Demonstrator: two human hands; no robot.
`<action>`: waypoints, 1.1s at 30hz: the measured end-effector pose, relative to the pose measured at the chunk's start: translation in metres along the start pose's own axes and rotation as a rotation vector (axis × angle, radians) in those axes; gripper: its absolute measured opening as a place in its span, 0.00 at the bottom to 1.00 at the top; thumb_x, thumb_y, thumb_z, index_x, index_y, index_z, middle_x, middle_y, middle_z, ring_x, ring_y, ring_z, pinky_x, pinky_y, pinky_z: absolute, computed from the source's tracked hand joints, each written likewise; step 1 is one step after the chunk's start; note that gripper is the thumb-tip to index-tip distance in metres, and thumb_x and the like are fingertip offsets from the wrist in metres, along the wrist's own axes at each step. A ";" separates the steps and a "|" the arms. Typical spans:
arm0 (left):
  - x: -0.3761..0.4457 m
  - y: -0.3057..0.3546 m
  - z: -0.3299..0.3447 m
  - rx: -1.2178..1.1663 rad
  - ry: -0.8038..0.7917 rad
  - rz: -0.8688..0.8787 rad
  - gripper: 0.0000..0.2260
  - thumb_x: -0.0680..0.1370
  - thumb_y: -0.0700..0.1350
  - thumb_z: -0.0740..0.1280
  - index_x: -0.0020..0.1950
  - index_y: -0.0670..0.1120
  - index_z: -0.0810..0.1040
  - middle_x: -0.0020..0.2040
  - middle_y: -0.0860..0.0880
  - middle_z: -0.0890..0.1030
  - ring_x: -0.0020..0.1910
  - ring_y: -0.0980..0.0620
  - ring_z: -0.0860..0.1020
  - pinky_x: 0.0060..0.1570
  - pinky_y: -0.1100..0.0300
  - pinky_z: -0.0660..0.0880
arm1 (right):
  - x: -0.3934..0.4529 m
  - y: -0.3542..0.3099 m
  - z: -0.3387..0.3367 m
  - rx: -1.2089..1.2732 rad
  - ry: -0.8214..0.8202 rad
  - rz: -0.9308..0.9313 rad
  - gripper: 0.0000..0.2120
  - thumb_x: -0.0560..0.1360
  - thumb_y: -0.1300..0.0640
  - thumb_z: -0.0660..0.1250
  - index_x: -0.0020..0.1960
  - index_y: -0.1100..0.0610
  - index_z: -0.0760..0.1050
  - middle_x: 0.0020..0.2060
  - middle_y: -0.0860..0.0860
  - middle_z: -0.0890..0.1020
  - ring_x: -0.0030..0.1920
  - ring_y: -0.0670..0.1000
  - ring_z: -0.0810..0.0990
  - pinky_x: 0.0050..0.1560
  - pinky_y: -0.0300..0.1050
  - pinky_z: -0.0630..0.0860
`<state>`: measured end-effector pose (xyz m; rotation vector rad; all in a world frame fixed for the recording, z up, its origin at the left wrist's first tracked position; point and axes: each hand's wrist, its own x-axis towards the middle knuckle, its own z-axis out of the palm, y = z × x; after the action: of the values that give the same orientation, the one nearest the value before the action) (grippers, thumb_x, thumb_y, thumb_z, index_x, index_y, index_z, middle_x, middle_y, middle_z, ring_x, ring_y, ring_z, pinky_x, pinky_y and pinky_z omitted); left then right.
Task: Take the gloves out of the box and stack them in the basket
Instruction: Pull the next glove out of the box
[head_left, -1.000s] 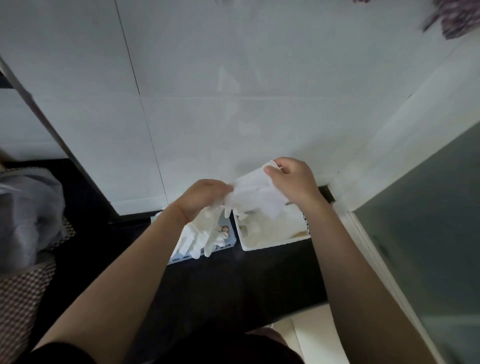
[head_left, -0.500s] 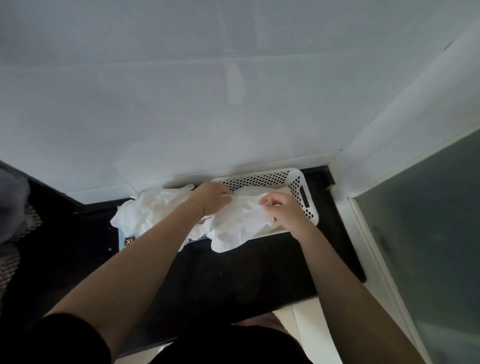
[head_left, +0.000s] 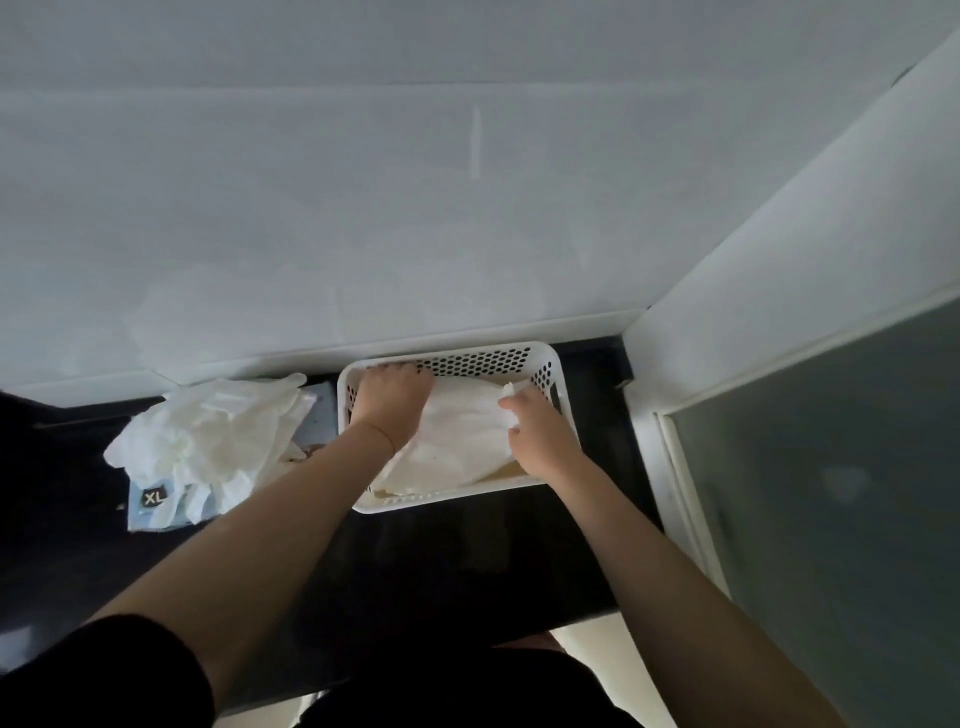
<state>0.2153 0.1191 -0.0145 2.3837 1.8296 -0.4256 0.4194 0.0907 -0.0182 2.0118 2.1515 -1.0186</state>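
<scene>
Both hands reach into a white perforated plastic basket (head_left: 524, 358) standing on a dark surface (head_left: 441, 561) against a white wall. The left hand (head_left: 392, 397) lies knuckles-up on the far left end of a thin white disposable glove (head_left: 457, 441) spread flat inside; whether its fingers grasp the glove cannot be told. The right hand (head_left: 537, 431) pinches the glove's right edge. To the basket's left, more crumpled white gloves (head_left: 218, 436) spill from a pale blue box marked XL (head_left: 153, 506).

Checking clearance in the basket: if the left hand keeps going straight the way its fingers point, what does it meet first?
Probably the basket's perforated far wall. The left hand lies on the glove, fingers already near that wall, though depth is unclear from above.
</scene>
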 end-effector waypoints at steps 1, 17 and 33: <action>-0.002 0.003 0.003 0.002 0.025 0.003 0.14 0.75 0.35 0.62 0.59 0.47 0.74 0.55 0.47 0.79 0.54 0.45 0.78 0.49 0.53 0.71 | 0.003 0.002 0.002 -0.053 0.000 -0.017 0.23 0.80 0.65 0.60 0.74 0.56 0.67 0.71 0.50 0.66 0.60 0.51 0.76 0.60 0.44 0.75; -0.028 -0.005 0.037 0.060 0.083 0.129 0.26 0.66 0.43 0.74 0.63 0.48 0.75 0.55 0.44 0.76 0.51 0.44 0.76 0.50 0.49 0.73 | 0.010 0.016 0.003 -0.437 0.037 -0.114 0.09 0.75 0.68 0.65 0.54 0.60 0.73 0.69 0.54 0.66 0.46 0.49 0.76 0.46 0.44 0.78; -0.029 -0.002 0.017 -0.033 0.219 0.165 0.18 0.66 0.42 0.70 0.56 0.48 0.77 0.51 0.47 0.76 0.50 0.45 0.76 0.53 0.50 0.74 | 0.013 -0.008 -0.012 -0.319 0.130 -0.066 0.17 0.77 0.68 0.62 0.65 0.60 0.71 0.68 0.58 0.64 0.48 0.52 0.79 0.48 0.44 0.78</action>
<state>0.2038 0.0882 -0.0227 2.6220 1.6839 -0.1208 0.4150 0.1082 -0.0116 1.9135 2.2815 -0.5174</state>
